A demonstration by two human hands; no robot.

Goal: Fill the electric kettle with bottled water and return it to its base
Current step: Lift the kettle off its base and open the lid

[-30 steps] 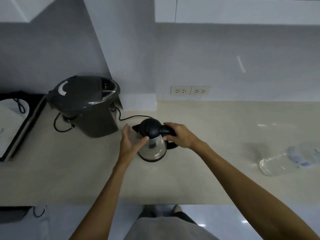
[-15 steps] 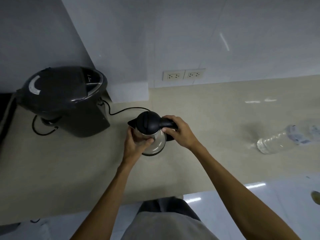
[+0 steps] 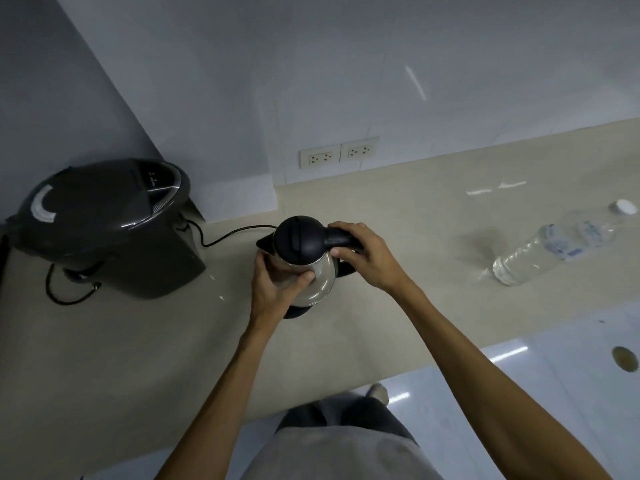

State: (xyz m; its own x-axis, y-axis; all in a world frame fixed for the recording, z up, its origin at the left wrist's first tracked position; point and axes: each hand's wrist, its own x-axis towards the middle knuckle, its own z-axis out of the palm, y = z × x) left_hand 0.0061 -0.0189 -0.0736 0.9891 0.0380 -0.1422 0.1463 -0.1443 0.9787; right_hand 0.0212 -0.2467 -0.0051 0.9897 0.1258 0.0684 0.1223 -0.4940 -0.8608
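A small steel electric kettle [image 3: 320, 278] with a black lid [image 3: 298, 240] and black handle stands on the beige counter [image 3: 138, 341], its lid down. Its black base [image 3: 294, 312] shows just under it. My right hand [image 3: 367, 259] is wrapped around the handle. My left hand [image 3: 277, 285] grips the steel body from the left. A clear plastic water bottle [image 3: 550, 249] lies on its side on the counter to the right, uncapped, with its white cap [image 3: 623, 206] beside its neck.
A large dark electric water boiler [image 3: 104, 226] stands at the left, its cords trailing on the counter. Two wall sockets [image 3: 338, 155] sit behind the kettle. The counter's front edge runs diagonally, with glossy floor [image 3: 519, 393] below it.
My left hand has closed onto the kettle's body; a second ago it only hovered beside it. The camera has tilted, bringing the bottle's cap into sight.
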